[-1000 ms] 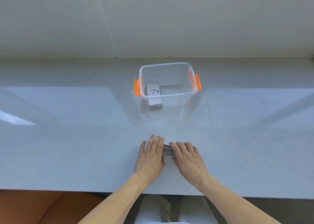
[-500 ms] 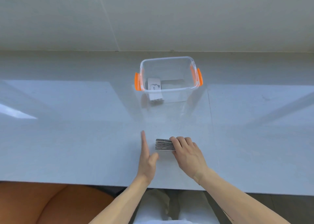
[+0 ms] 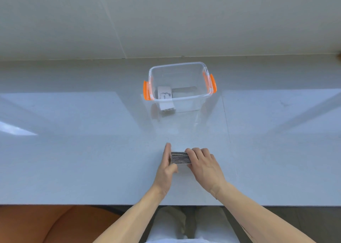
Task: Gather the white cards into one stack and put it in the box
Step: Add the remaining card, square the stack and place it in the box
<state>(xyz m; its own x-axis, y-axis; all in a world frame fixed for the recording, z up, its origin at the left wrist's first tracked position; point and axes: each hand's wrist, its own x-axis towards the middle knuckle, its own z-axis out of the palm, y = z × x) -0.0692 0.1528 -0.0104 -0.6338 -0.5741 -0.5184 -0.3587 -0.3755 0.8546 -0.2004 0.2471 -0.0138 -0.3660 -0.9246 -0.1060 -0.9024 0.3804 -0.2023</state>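
A stack of cards (image 3: 180, 157), seen edge-on as dark and white stripes, rests on the white table (image 3: 73, 159) near the front edge. My right hand (image 3: 203, 166) lies over its right part, fingers curled on top. My left hand (image 3: 167, 166) stands on its edge, flat against the stack's left end with fingers straight. A clear plastic box (image 3: 195, 97) with orange latches sits further back at the centre. Inside it, at the left, lies a white pack of cards (image 3: 164, 93).
A pale tiled wall (image 3: 166, 21) rises right behind the box. An orange-brown seat (image 3: 46, 224) shows under the table's front edge at the lower left. My lap in light clothing is below the table edge.
My left hand lifted off the stack, turned onto its edge and has now come in against the stack's left end. My right hand has stayed on the cards.
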